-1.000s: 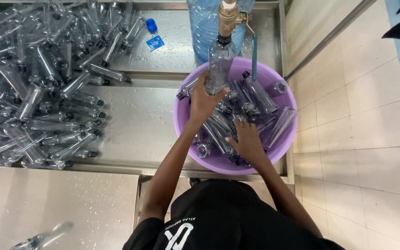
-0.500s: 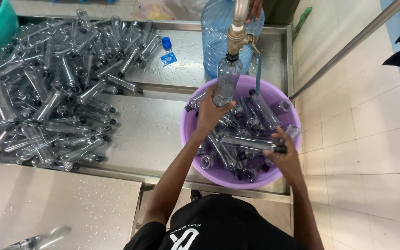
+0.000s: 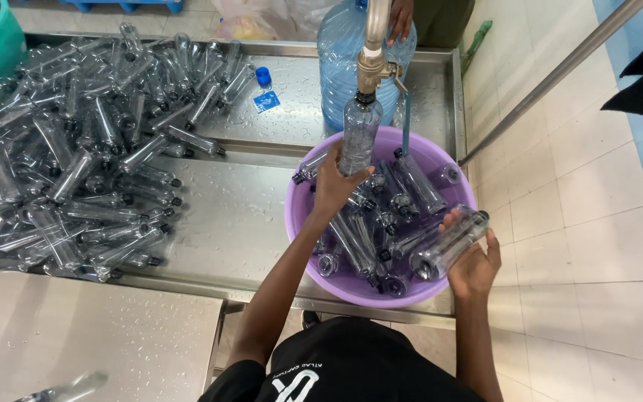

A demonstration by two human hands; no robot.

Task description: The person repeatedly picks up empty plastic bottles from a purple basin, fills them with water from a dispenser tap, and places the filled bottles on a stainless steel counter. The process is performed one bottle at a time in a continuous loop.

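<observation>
On a wet steel table (image 3: 247, 223), the left hand (image 3: 334, 186) grips an upright bottle (image 3: 357, 141) under the tap (image 3: 372, 71) at twelve o'clock; the right hand's (image 3: 474, 264) fingers clasp another bottle (image 3: 448, 244), lying slantwise over the purple basin (image 3: 295, 216).

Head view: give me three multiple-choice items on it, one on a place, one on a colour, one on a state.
1. Where is the bottle in the left hand?
A. under the tap
B. on the floor
C. in the green tub

2. What colour is the basin?
A. red
B. purple
C. white

3. How does the right hand hold its bottle?
A. upright
B. on its side
C. it holds nothing

Key: 1 A, its mouth meets the tap; 2 B, the rim shows purple; 3 B, it lies across the fingers over the basin's edge.
</observation>
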